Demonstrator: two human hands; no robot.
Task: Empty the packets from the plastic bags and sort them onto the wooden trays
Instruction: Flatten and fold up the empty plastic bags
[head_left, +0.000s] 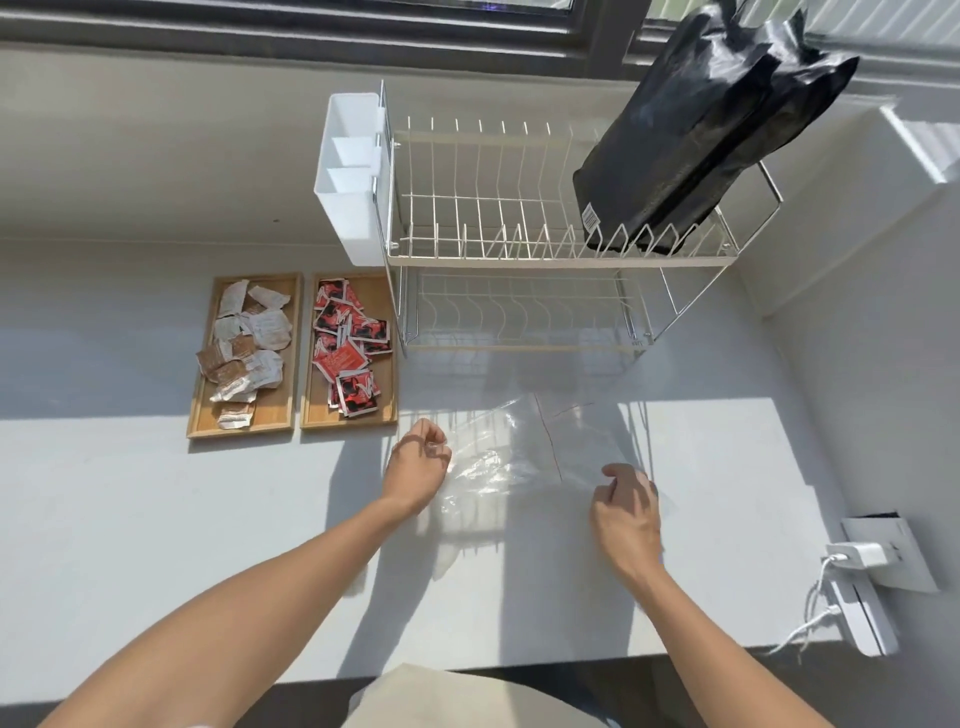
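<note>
Two wooden trays lie side by side on the white counter. The left tray holds several white and brown packets. The right tray holds several red and black packets. A clear plastic bag lies flat on the counter in front of me, and it looks empty. My left hand rests at the bag's left edge with its fingers curled in. My right hand is on the bag's right edge, fingers bent down onto the plastic. Whether either hand pinches the plastic is not visible.
A white two-tier wire dish rack stands behind the bag, with a white cutlery holder on its left side and a black foil pouch on top. A white power strip with a plugged charger sits at the right wall.
</note>
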